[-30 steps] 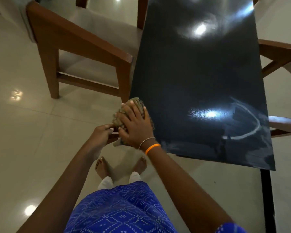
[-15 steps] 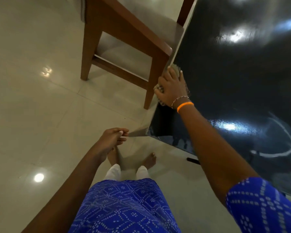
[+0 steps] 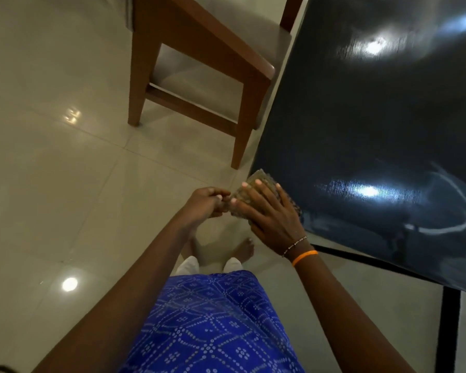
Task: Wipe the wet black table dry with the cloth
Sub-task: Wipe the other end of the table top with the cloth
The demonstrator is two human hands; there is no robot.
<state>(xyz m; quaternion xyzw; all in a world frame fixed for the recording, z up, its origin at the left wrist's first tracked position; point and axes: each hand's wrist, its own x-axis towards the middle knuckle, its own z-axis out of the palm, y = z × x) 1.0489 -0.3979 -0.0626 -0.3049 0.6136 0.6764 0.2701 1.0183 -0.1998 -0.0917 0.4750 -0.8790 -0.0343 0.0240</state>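
right hand (image 3: 273, 214) flat on cloth (image 3: 256, 184), desk (image 3: 374, 117) near-left corner | wet streaks toward near-right corner | left hand (image 3: 205, 201) curled beside cloth, grip content unclear

The right hand (image 3: 272, 211) hides most of the cloth (image 3: 258, 179); the table (image 3: 374, 117) runs off-frame.

Person, head view. Garment (image 3: 213, 324): bright blue cloth, printed with white dotted diamond lattice and small dotted flower motifs. White trouser hems (image 3: 188, 265) show below it; feet (image 3: 244, 250) bare. Both forearms bare, no sleeves visible. Right wrist: orange band (image 3: 304, 257), plus thin beaded bracelet (image 3: 294, 244) just above it.
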